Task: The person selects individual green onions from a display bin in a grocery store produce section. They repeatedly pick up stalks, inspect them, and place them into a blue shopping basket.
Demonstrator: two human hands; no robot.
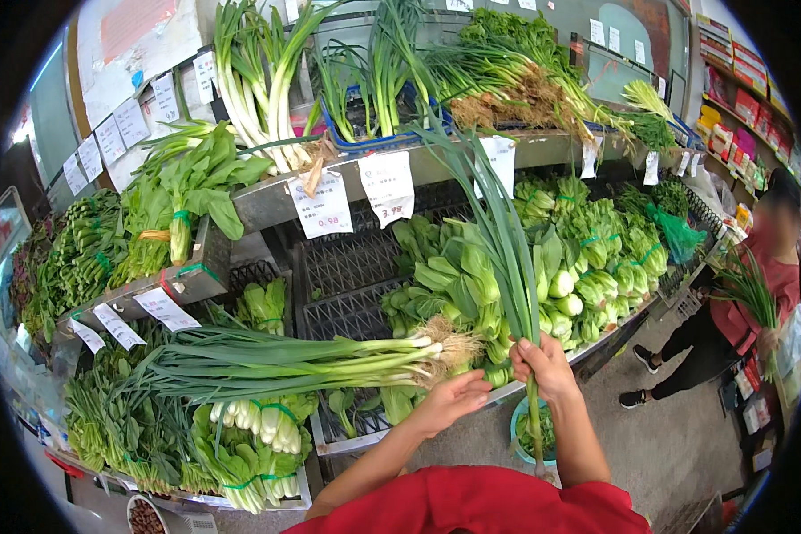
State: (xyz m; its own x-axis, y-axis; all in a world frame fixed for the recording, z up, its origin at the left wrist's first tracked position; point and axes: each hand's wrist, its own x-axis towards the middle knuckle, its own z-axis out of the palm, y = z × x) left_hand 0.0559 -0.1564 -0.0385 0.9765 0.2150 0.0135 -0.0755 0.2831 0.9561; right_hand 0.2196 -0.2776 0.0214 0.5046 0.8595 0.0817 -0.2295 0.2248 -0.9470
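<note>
Green leek stalks (516,276), held leaves up in the right hand (545,367).
It is closed around them at the lower rack's (343,262) front edge; the left hand (451,402), loosely open, is beside a leek bundle (320,363) lying across the rack's left part; touching, I cannot tell.

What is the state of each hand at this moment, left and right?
Left hand: open, beside the roots of the lying green bundle.
Right hand: closed, holding long leafy greens.
</note>
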